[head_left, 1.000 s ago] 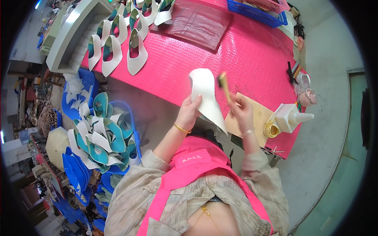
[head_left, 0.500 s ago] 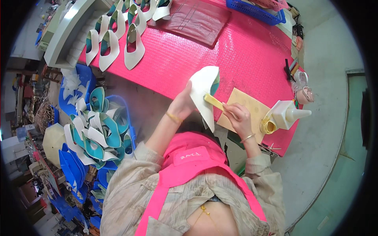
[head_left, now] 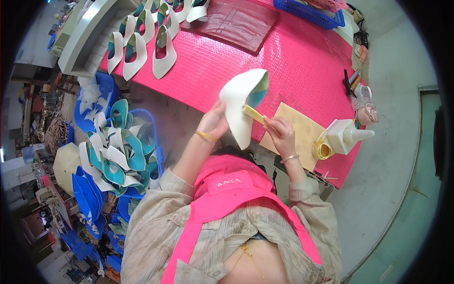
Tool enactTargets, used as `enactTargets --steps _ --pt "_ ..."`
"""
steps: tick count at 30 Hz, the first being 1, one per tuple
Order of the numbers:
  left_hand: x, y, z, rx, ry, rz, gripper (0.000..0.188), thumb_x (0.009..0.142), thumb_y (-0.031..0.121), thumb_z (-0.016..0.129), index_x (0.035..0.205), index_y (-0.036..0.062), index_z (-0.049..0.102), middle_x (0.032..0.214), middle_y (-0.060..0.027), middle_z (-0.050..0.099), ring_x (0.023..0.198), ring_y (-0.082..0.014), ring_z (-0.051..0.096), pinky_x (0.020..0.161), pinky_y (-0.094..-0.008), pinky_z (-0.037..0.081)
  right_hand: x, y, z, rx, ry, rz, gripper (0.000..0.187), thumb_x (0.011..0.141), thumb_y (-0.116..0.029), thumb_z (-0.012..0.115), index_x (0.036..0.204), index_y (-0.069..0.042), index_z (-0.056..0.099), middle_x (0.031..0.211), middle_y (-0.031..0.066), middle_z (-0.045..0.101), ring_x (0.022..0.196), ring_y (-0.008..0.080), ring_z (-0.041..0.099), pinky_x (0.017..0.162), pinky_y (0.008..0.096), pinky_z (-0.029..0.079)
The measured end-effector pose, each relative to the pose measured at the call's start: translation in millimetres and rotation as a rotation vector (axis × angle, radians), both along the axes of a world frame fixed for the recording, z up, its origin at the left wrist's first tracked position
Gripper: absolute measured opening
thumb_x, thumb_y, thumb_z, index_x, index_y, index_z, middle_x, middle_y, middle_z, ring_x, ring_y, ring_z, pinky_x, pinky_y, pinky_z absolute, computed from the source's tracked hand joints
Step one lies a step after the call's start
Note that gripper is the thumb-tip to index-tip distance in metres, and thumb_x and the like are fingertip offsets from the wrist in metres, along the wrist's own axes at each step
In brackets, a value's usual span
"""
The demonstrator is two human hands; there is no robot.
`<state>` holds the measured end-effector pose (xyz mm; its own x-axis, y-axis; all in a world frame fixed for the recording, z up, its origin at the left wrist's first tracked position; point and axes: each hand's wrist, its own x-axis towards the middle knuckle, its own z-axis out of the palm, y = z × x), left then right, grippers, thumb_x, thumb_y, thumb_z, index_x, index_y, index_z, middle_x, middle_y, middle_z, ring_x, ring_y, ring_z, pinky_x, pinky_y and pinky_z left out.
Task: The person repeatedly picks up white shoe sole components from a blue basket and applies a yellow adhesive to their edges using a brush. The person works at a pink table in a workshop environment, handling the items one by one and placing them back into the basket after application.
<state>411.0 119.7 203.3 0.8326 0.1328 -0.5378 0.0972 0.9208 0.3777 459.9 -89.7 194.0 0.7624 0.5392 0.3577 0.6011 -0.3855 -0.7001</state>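
My left hand (head_left: 215, 121) grips a white shoe upper (head_left: 236, 102) from its left side, holding it up off the pink table's near edge. The upper's lining shows teal on the side facing right. In my right hand (head_left: 281, 134) is a flat yellowish brush (head_left: 254, 114), pinched near its end. Its tip touches the upper, or lies just over it, by the lining's edge. To the right of that hand, a tan board (head_left: 289, 119) lies on the table, with a small yellow-stained pot (head_left: 322, 151) and a white plastic bottle with a cone spout (head_left: 344, 137) beside it.
Several white shoe uppers (head_left: 164, 59) stand at the table's far left. A dark red mat (head_left: 234, 23) and a blue basket (head_left: 309, 14) lie at the back of the pink table (head_left: 302, 71). Left of me, a blue bin (head_left: 158, 142) is heaped with uppers.
The shoe upper has turned in my left hand, so more of its teal lining shows. Both hands have shifted slightly left, and the brush has moved with my right hand.
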Motion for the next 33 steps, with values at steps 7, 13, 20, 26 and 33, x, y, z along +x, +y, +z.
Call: enactTargets --steps 7,13,20,26,33 --pt "5.5 33.9 7.4 0.019 -0.032 0.087 0.03 0.092 0.014 0.034 0.119 0.0019 0.036 0.117 -0.0128 0.046 0.107 -0.0245 0.047 0.093 -0.0382 0.04 1.4 3.8 -34.6 0.211 0.194 -0.013 0.019 0.069 -0.009 0.066 0.088 -0.01 0.063 0.077 0.0035 0.058 0.07 0.0205 0.054 0.065 0.0313 0.041" --pt "64.9 79.2 12.6 0.017 -0.224 0.03 0.031 0.091 0.015 0.035 0.119 0.0008 0.036 0.116 -0.0121 0.046 0.107 -0.0241 0.046 0.095 -0.0385 0.036 62.1 69.6 -20.4 0.207 0.335 0.045 0.017 0.07 -0.006 0.065 0.087 -0.006 0.061 0.076 0.0091 0.057 0.069 0.0237 0.055 0.063 0.0318 0.04" --pt "222.8 244.4 -41.8 0.066 -0.38 0.067 0.03 0.09 0.016 0.039 0.118 0.0052 0.04 0.116 -0.0087 0.048 0.105 -0.0241 0.047 0.094 -0.0391 0.037 98.2 63.5 -49.7 -0.021 0.483 -0.179 0.021 0.07 -0.002 0.063 0.092 -0.004 0.062 0.072 0.005 0.054 0.064 0.013 0.051 0.059 0.0249 0.04" --pt "270.7 337.6 -168.9 0.107 0.05 0.196 0.028 0.09 0.01 0.036 0.116 0.0028 0.041 0.117 -0.0117 0.047 0.109 -0.026 0.045 0.097 -0.0404 0.033 130.3 96.0 -49.1 -0.007 0.574 -0.296 0.022 0.071 -0.001 0.064 0.093 -0.002 0.061 0.07 0.001 0.051 0.062 0.0069 0.045 0.052 0.0195 0.038" --pt "241.4 333.6 -176.5 0.274 0.443 0.222 0.033 0.09 0.029 0.036 0.114 0.0081 0.046 0.115 -0.0115 0.049 0.109 -0.0246 0.044 0.095 -0.0432 0.031 158.7 137.1 -26.3 0.474 0.836 -0.351 0.026 0.076 0.004 0.058 0.101 0.0 0.056 0.078 0.0008 0.052 0.056 0.0047 0.047 0.046 0.0182 0.038"
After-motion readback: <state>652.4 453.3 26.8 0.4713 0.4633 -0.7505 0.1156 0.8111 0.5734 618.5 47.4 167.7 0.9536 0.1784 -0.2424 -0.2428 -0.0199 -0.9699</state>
